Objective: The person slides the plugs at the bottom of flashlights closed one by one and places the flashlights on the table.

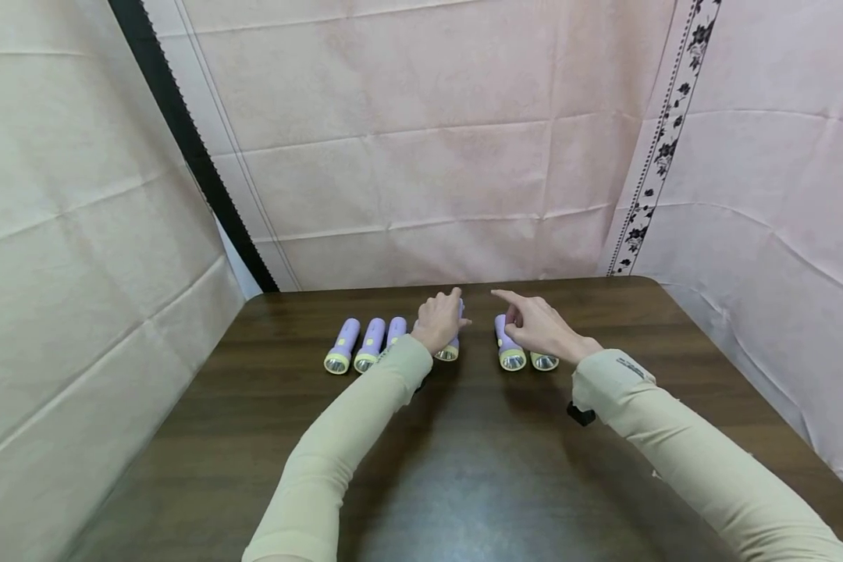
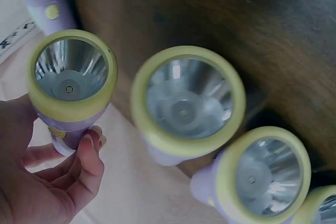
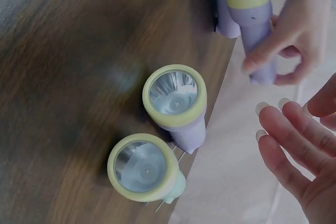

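My left hand [image 1: 437,321] grips a purple flashlight [image 2: 72,111] with a pale yellow rim, thumb on one side of its body and fingers on the other. Its lens faces up in the left wrist view. Beside it, more purple flashlights [image 1: 343,346] form a row on the table, partly covered by the left hand and sleeve in the head view. My right hand [image 1: 542,326] holds nothing, its fingers loosely bent. It hovers by two flashlights at the right: one purple [image 3: 181,111], one with a mint-green body [image 3: 178,187] and yellow rim.
The flashlights lie toward the far side of a dark wooden table [image 1: 457,468], lenses facing me. Pale cloth curtains [image 1: 421,156] hang behind the table and along both sides. Within the row, a gap separates the left group from the right pair.
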A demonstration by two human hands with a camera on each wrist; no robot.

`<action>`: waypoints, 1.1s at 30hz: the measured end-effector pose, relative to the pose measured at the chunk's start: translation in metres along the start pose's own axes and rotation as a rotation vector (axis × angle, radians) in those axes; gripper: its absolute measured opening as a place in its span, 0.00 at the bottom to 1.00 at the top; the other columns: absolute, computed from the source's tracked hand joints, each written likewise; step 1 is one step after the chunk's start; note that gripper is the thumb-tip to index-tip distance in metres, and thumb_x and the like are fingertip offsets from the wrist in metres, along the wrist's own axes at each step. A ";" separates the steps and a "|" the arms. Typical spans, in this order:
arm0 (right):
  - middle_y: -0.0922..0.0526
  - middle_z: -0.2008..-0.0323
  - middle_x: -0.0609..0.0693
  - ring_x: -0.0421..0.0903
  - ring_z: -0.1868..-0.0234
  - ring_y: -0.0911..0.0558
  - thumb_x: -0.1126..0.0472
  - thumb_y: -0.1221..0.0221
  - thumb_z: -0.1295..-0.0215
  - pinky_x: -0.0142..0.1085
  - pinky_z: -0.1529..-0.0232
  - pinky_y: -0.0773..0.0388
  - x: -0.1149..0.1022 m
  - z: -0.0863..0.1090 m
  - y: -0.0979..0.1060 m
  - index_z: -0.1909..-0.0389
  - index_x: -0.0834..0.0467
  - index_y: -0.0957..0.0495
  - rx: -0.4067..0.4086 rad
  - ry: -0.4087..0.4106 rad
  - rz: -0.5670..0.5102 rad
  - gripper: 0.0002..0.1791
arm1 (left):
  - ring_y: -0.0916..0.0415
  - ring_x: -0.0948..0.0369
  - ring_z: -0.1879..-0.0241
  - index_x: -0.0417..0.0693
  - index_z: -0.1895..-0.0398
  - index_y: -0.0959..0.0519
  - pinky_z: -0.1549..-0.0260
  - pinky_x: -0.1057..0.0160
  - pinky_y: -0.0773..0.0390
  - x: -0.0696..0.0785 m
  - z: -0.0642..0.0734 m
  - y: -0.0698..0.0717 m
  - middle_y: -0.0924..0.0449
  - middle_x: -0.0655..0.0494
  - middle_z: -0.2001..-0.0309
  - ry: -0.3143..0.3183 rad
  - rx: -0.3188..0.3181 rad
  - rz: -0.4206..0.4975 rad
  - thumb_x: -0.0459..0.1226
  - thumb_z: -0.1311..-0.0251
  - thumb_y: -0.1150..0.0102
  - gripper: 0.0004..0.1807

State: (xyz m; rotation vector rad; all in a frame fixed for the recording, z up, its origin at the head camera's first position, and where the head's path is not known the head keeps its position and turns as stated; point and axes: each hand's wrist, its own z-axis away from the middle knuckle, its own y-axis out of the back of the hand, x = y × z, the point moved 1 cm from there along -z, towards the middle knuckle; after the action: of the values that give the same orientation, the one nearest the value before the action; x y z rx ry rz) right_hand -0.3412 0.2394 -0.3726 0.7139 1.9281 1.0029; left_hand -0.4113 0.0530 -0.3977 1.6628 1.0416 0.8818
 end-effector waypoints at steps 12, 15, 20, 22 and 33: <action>0.20 0.76 0.45 0.38 0.77 0.26 0.68 0.46 0.46 0.34 0.69 0.29 0.006 0.004 0.001 0.36 0.56 0.30 0.006 -0.030 0.008 0.32 | 0.16 0.52 0.58 0.46 0.57 0.22 0.65 0.55 0.17 -0.002 -0.005 -0.027 0.15 0.48 0.56 0.043 -0.070 -0.134 0.49 0.43 0.35 0.19; 0.20 0.76 0.44 0.38 0.77 0.26 0.68 0.46 0.45 0.35 0.69 0.29 0.007 0.005 0.002 0.36 0.56 0.30 0.003 -0.035 -0.001 0.31 | 0.16 0.52 0.59 0.47 0.59 0.20 0.65 0.54 0.17 -0.002 -0.007 -0.033 0.15 0.50 0.57 0.051 -0.084 -0.139 0.48 0.43 0.35 0.17; 0.19 0.75 0.45 0.38 0.77 0.26 0.67 0.46 0.44 0.35 0.69 0.29 0.008 0.006 0.002 0.37 0.55 0.29 0.003 -0.043 0.002 0.30 | 0.16 0.53 0.61 0.49 0.63 0.17 0.68 0.54 0.17 -0.001 -0.008 -0.038 0.14 0.52 0.60 0.054 -0.093 -0.154 0.48 0.43 0.34 0.13; 0.19 0.75 0.44 0.38 0.77 0.26 0.67 0.46 0.44 0.34 0.69 0.30 0.009 0.006 0.002 0.37 0.55 0.29 0.000 -0.048 0.003 0.30 | 0.16 0.54 0.62 0.51 0.64 0.16 0.69 0.55 0.17 -0.001 -0.008 -0.039 0.14 0.52 0.60 0.054 -0.098 -0.163 0.47 0.43 0.34 0.12; 0.18 0.76 0.46 0.39 0.76 0.26 0.68 0.47 0.45 0.35 0.70 0.30 0.013 0.009 0.007 0.38 0.55 0.28 0.007 -0.049 0.006 0.29 | 0.18 0.55 0.56 0.51 0.59 0.16 0.65 0.54 0.17 0.003 -0.009 -0.038 0.15 0.52 0.55 0.092 -0.156 -0.183 0.52 0.44 0.35 0.17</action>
State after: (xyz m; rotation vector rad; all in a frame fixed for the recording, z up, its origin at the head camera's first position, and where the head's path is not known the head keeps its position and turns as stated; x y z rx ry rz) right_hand -0.3392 0.2561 -0.3745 0.7422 1.8894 0.9739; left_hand -0.4277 0.0662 -0.4313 1.3851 1.1384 0.9014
